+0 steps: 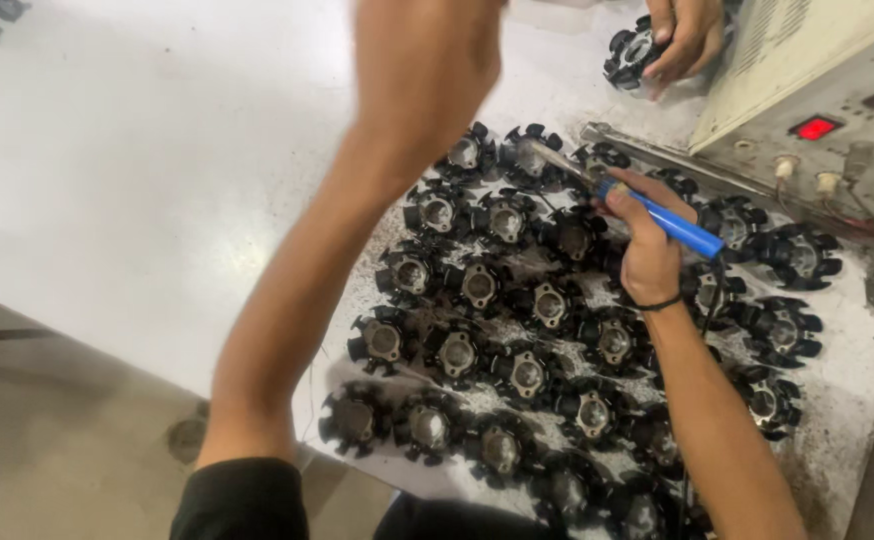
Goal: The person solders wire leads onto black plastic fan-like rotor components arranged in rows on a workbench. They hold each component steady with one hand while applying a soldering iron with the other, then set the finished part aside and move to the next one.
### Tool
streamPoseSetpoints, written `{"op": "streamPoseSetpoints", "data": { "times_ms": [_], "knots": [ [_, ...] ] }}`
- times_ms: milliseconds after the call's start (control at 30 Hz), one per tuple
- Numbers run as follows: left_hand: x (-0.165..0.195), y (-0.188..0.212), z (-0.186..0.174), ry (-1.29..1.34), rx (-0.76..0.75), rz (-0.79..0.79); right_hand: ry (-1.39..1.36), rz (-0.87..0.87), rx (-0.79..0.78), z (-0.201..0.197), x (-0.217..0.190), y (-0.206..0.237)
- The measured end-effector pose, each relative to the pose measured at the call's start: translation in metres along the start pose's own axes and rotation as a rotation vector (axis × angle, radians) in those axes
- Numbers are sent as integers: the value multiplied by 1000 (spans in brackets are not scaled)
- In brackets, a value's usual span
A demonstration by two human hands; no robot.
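**Head view: soldering iron held over rows of black finned parts**

Head camera, looking down. White table, smooth and glossy, carries rows of black finned rotor-like parts with dull metal centres, lying on a gritty, debris-speckled patch. Beige control box stands at the upper right. Right hand is clenched around a blue-handled soldering iron, its metal tip slanting toward the upper rows. Left hand reaches far forward, fingers grasping one separate finned part.
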State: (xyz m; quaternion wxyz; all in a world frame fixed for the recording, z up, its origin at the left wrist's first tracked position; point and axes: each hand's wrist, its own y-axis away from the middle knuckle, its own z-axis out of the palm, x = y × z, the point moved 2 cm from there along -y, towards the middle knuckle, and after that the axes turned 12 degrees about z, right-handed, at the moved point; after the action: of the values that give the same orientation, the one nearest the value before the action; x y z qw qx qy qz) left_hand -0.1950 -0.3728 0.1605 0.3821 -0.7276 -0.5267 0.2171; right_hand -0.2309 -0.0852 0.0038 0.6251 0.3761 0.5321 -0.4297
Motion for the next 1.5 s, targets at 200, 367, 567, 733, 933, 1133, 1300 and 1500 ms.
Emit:
{"op": "streamPoseSetpoints", "data": {
  "times_ms": [200, 367, 567, 733, 933, 1133, 1300, 1500],
  "knots": [
    [8, 110, 97, 264, -334, -178, 64, 39, 18, -3, 0, -4],
    [4, 126, 111, 285, -292, -165, 85, 79, -6, -1, -1, 2],
    [4, 103, 111, 371, -382, -151, 91, 81, -39, 1, -4, -1],
    [0, 98, 115, 331, -421, -168, 79, 102, -35, 5, -9, -1],
    [2, 92, 116, 364, -439, -181, 122, 84, -38, 4, -6, -1],
    [5, 98, 111, 370, -400, -185, 83, 63, -13, 0, -4, 0],
    [9, 97, 108, 331, -355, -162, 79, 73, -21, 1, -4, 0],
    [8, 105, 111, 353, -394, -216, 69, 73, -46, 0, -2, -1]
  ]
}}
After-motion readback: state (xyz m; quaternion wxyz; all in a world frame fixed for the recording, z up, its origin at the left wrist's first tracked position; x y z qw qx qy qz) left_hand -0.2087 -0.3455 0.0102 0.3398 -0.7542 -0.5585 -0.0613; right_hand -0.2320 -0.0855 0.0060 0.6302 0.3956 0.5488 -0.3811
